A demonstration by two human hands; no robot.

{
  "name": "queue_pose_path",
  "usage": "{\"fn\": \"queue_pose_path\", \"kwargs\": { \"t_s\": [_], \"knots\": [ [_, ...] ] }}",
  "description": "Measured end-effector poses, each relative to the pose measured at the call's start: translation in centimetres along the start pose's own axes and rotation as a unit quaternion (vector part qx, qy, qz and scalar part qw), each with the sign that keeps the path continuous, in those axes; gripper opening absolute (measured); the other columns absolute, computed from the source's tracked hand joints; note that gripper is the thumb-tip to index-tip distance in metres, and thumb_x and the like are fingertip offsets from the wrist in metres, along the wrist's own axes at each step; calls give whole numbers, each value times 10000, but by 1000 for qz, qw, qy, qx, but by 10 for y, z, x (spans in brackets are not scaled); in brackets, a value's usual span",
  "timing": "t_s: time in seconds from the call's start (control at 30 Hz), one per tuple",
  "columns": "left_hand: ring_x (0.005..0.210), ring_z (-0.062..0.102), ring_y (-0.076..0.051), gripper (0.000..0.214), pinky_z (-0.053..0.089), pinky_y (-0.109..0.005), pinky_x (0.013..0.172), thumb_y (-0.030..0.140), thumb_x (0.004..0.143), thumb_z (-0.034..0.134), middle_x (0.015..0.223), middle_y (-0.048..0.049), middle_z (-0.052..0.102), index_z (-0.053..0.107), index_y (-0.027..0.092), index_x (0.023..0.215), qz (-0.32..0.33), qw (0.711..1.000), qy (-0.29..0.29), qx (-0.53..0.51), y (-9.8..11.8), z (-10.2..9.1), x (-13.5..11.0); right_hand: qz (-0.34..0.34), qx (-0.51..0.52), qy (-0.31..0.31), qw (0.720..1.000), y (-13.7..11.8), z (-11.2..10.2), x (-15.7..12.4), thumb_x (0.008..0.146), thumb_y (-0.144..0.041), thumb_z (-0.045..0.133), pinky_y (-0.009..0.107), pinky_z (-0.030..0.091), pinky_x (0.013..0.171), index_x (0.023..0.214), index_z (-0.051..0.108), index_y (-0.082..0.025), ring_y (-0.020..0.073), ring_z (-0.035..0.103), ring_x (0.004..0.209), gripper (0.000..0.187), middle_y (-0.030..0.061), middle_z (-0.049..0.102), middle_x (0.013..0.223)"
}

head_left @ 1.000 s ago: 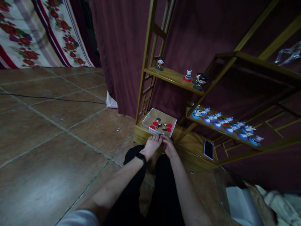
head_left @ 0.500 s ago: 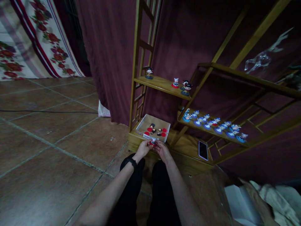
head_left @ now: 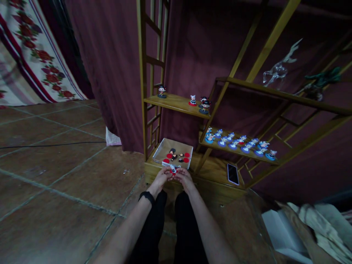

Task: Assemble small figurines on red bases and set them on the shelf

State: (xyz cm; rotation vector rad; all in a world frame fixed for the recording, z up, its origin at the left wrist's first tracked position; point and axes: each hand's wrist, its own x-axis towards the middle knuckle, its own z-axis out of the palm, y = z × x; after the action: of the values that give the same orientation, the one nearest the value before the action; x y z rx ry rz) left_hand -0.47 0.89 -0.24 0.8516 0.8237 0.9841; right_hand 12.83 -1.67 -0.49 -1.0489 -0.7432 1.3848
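Both of my hands meet in front of a shallow cardboard box (head_left: 158,151) on the bottom board of a wooden shelf. My left hand (head_left: 161,176) and my right hand (head_left: 183,176) pinch a small figurine with a red base (head_left: 173,169) between their fingertips. Inside the box lie several more small figurines (head_left: 173,155) and loose red round bases (head_left: 187,155). A black band sits on my left wrist (head_left: 146,196).
The wooden shelf (head_left: 176,104) carries three figurines on an upper board and a row of blue-based figurines (head_left: 239,143) lower right. A phone (head_left: 232,173) lies on the bottom board. A glass deer (head_left: 279,67) stands higher up. Maroon curtain behind, tiled floor left, white box (head_left: 277,229) and cloth at right.
The view has tilted upward and shifted, so the shelf sits lower and more to the left. My hands stay together at the box's front edge, with the figurine showing more between the fingers.
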Motion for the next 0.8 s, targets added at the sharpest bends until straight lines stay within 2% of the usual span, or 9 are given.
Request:
{"fn": "queue_pose_path", "kwargs": {
  "t_s": [0.23,0.47,0.6,0.8],
  "knots": [
    [527,559,-73,328,418,-174,515,156,531,743,631,9,609,566,139,807,-11,1000,-2,17,6,3,-1,-13,-39,-29,999,-7,3,-6,538,-275,715,273,477,642,790,589,-217,133,612,663,288,-25,635,743],
    [539,570,-74,335,417,-168,514,160,536,737,683,-11,633,582,131,831,-9,1000,-23,18,6,1,0,-20,-56,-42,997,-8,3,-7,545,-276,711,262,468,633,813,604,-225,126,605,645,293,-21,641,754],
    [585,592,-92,344,426,-178,538,178,528,746,707,-23,642,585,127,828,-1,999,-36,20,5,1,0,-26,-52,-38,998,-6,1,-6,566,-300,693,262,468,623,824,613,-228,131,607,652,280,-16,642,751],
    [589,595,-93,376,443,-185,554,146,526,749,713,-30,647,592,121,867,17,1000,-20,1,3,4,1,-12,-58,-1,998,1,-5,1,564,-326,689,257,476,594,790,625,-213,116,587,596,261,-15,625,688]
  ]
}}
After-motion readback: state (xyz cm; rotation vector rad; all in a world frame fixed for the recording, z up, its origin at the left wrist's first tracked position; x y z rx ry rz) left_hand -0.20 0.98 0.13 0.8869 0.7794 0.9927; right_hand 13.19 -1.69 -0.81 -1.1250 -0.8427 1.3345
